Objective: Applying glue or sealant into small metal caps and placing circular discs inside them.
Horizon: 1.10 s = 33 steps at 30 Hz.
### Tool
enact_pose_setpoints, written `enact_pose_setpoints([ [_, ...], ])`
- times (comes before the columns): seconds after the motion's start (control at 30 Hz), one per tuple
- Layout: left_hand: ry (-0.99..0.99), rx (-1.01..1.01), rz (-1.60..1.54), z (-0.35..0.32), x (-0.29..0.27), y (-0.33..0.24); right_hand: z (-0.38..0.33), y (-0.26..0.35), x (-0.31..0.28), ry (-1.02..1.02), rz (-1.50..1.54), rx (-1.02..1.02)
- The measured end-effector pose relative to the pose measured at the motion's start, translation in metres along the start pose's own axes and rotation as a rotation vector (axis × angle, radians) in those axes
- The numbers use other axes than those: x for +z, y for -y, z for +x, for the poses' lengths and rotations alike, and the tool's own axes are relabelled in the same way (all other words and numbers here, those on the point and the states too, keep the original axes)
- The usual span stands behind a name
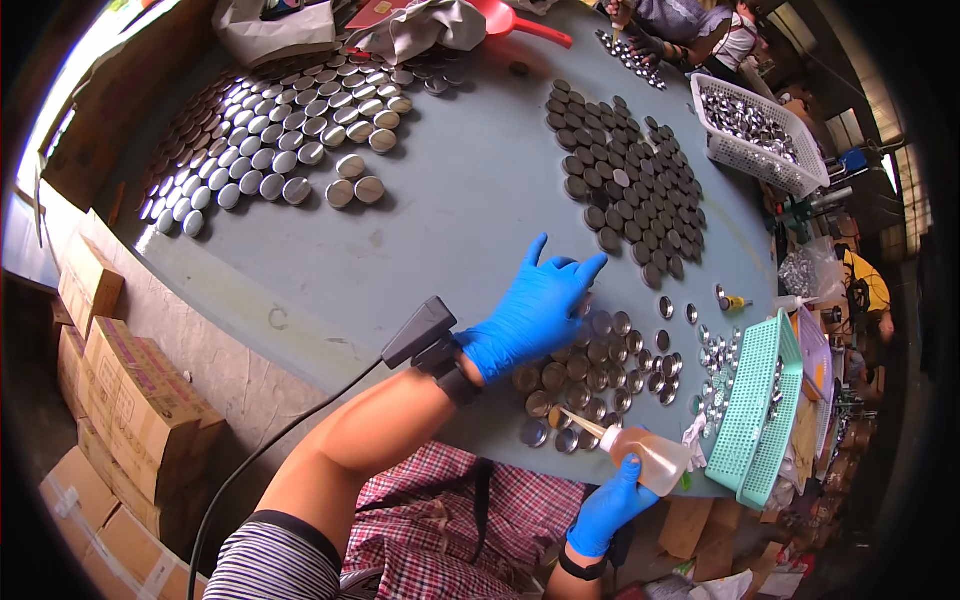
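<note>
While the left hand (535, 310) lies flat, fingers spread and gripping nothing, on the near cluster of open tins (590, 375), the right hand (612, 505) is closed around a squeeze bottle (640, 452) of amber liquid at the worktop's (450, 200) near edge, nozzle tipped toward those tins (both hands wear blue gloves). Dark lids (630, 180) lie farther back, silver lids (280, 130) far left, a teal basket (755, 405) just right.

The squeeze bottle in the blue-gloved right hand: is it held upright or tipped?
Tipped. The squeeze bottle, gripped by the right hand, lies slanted, its nozzle pointing up-left toward the round metal caps.
</note>
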<state>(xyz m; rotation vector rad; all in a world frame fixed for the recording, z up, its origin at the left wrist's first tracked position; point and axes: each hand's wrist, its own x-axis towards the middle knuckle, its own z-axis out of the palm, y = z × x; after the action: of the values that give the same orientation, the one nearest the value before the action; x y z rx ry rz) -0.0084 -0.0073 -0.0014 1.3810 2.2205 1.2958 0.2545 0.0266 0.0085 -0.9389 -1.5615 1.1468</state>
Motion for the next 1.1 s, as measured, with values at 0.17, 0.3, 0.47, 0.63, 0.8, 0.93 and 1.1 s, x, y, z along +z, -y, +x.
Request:
enact_pose_setpoints([
  [0.17,0.029,-0.008,0.001,0.001,-0.001,-0.002,-0.002,-0.009,-0.001,0.011,-0.058,-0.002],
  [0.3,0.031,-0.009,0.016,0.0,0.001,0.0,0.001,-0.01,-0.002,0.004,-0.02,0.058],
  [0.47,0.037,-0.004,0.019,-0.001,0.002,0.001,-0.002,-0.01,-0.018,0.004,-0.151,0.001],
  [0.63,0.027,0.009,0.03,0.001,0.005,0.002,-0.012,-0.006,-0.015,0.06,-0.142,-0.032],
  [0.8,-0.003,0.02,0.043,0.0,0.009,0.006,-0.001,-0.003,0.005,0.065,-0.102,-0.03],
  [0.93,-0.017,0.021,0.052,0.0,0.008,0.005,0.005,-0.004,-0.002,0.024,-0.11,-0.019],
  [1.1,-0.006,0.02,0.048,0.0,0.006,0.005,-0.002,-0.003,-0.015,-0.002,-0.161,-0.011],
])
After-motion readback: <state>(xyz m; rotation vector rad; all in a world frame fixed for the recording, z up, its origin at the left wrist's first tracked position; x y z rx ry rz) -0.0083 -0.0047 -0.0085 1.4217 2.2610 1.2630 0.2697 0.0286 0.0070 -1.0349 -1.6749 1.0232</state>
